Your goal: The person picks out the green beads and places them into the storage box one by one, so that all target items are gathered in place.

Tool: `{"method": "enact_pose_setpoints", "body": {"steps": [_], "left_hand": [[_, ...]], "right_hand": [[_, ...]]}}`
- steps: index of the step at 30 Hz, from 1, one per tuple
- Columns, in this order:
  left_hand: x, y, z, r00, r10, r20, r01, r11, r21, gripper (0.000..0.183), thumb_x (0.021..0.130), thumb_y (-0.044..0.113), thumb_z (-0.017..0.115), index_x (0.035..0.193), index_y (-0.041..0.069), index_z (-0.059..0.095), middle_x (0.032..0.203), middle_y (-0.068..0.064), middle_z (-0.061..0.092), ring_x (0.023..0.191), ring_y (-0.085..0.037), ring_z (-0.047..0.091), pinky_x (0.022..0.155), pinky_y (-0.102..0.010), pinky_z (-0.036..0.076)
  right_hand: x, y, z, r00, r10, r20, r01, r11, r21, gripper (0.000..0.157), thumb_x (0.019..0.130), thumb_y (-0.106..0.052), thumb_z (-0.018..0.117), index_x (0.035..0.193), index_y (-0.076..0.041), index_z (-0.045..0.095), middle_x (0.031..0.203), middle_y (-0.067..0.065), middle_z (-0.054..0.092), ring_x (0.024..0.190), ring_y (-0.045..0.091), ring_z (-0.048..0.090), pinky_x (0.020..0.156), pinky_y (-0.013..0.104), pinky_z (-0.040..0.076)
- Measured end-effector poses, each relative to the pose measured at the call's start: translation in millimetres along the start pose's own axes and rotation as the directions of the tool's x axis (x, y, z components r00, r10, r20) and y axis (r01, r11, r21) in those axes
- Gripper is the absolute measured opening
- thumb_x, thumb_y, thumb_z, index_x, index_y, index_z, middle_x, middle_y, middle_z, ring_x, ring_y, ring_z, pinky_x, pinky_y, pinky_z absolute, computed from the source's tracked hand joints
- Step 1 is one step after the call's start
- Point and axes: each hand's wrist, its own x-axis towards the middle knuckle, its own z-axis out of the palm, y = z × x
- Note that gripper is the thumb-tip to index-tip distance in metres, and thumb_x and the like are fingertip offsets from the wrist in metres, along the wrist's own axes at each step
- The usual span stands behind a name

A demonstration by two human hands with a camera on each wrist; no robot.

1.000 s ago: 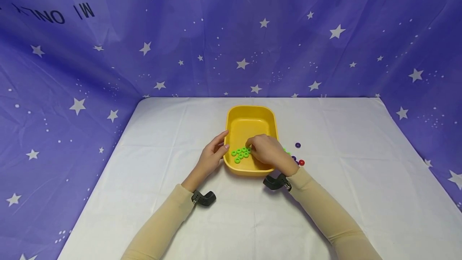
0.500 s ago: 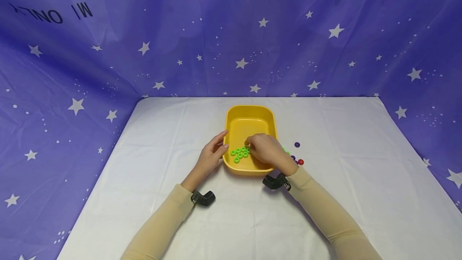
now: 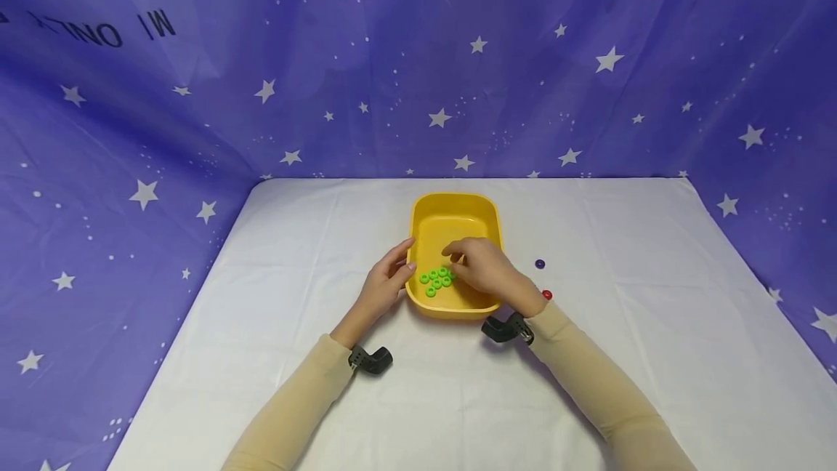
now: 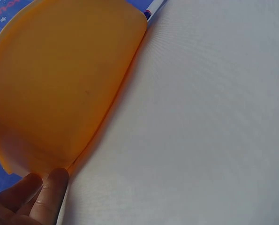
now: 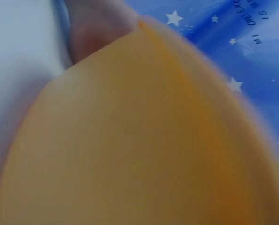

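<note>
Evidently a job for light fingertips: left hand (image 3: 384, 283) spread loosely against the outside of the yellow tray (image 3: 451, 231); right hand (image 3: 484, 271) half bent above it, thumb and forefinger parted, no ring seen between them. Green rings (image 3: 437, 283) lie grouped on the tray floor at the near end, by the right thumb. My judgement: brace the tray from the left, handle one ring at a time from above, lift clear before moving sideways. Small rings probably skid; a dragged finger could scatter neighbours.
</note>
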Motion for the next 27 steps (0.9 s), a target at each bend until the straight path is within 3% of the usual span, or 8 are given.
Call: {"method": "enact_pose_setpoints", "body": {"steps": [4,8,14,20,27], "left_hand": [[-0.4,-0.6,1.1,1.000,0.009,0.007,-0.009,1.000,-0.005,0.053,0.104,0.017,0.056,0.156,0.017,0.043,0.155,-0.019,0.049,0.130,-0.038,0.059,0.094,-0.038,0.062],[0.0,0.7,0.7,1.000,0.016,0.000,-0.016,1.000,-0.013,0.053,0.104,0.017,0.057,0.155,0.017,0.045,0.153,-0.020,0.051,0.130,-0.039,0.060,0.094,-0.040,0.062],[0.7,1.0,-0.1,1.000,-0.002,0.007,0.002,1.000,-0.011,0.053,0.104,0.015,0.056,0.156,0.014,0.043,0.156,-0.021,0.047,0.133,-0.040,0.057,0.097,-0.045,0.060],[-1.0,6.8,-0.9,0.999,-0.036,0.020,0.036,0.999,-0.002,0.054,0.105,0.011,0.052,0.158,0.008,0.037,0.159,-0.024,0.041,0.138,-0.042,0.052,0.099,-0.046,0.060],[-12.0,35.5,0.4,0.999,-0.029,0.018,0.029,1.000,-0.011,0.053,0.104,0.011,0.054,0.155,0.004,0.040,0.157,-0.027,0.043,0.135,-0.044,0.054,0.098,-0.043,0.060]], "right_hand": [[-6.8,3.7,-11.9,0.997,-0.035,-0.065,0.041,0.994,0.097,0.026,0.092,-0.010,0.071,0.117,-0.002,0.074,0.100,0.010,0.076,0.082,0.019,0.064,0.076,0.032,0.058],[-15.3,13.3,-26.4,0.985,-0.032,-0.170,0.055,0.990,0.129,0.025,0.092,-0.008,0.071,0.116,-0.001,0.075,0.100,0.011,0.076,0.081,0.020,0.065,0.071,0.029,0.056],[-34.7,39.3,-42.1,0.958,0.053,-0.282,-0.018,0.992,0.125,0.026,0.094,-0.010,0.070,0.119,-0.001,0.073,0.100,0.014,0.075,0.083,0.025,0.066,0.066,0.026,0.053],[-51.2,66.8,-44.5,0.957,0.121,-0.265,-0.097,0.990,0.101,0.027,0.094,-0.010,0.069,0.119,-0.001,0.073,0.100,0.017,0.076,0.080,0.027,0.068,0.068,0.032,0.055],[-60.9,84.1,-38.7,0.970,0.164,-0.180,-0.152,0.985,0.077,0.027,0.093,-0.010,0.070,0.119,0.001,0.072,0.099,0.018,0.075,0.076,0.023,0.067,0.067,0.031,0.055]]}}
